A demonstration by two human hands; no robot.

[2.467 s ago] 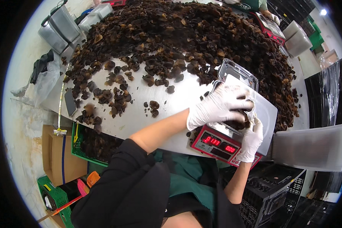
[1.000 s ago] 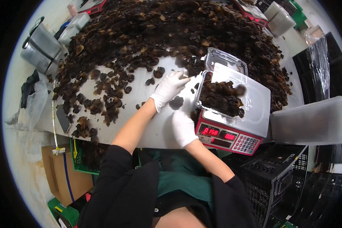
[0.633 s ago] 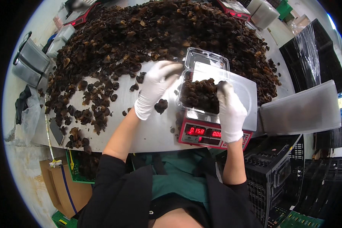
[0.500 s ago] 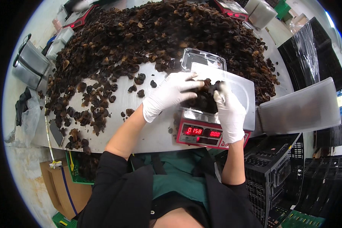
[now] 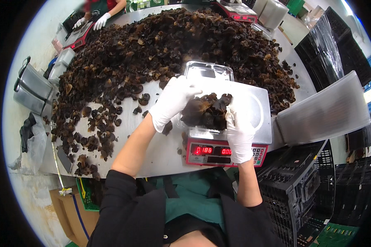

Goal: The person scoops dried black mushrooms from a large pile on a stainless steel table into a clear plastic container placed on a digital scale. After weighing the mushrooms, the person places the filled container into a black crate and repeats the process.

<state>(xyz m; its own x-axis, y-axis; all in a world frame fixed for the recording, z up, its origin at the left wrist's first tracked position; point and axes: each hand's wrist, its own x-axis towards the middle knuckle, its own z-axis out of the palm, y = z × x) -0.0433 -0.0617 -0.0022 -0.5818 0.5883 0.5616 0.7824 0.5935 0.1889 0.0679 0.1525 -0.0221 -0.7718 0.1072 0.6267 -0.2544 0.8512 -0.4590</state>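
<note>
A clear plastic clamshell box filled with dark brown wood ear mushrooms sits on a red digital scale with a pale platform. Its lid is folded back, away from me. My white-gloved left hand is at the box's left side, fingers stretched toward the mushrooms and holding nothing I can see. Against the right side of the box is my gloved right hand, its fingers curled together at the mushrooms' edge. Whatever they grip is hidden.
A big heap of wood ears spreads over the metal table. Stacked clear boxes lean right of the scale, above black crates. Another person's gloved hands are at a second red scale, far left.
More mushrooms show in the box, and the scale's lit reading has changed. My left hand has drawn back slightly leftward. Another person has come into view at the far left.
</note>
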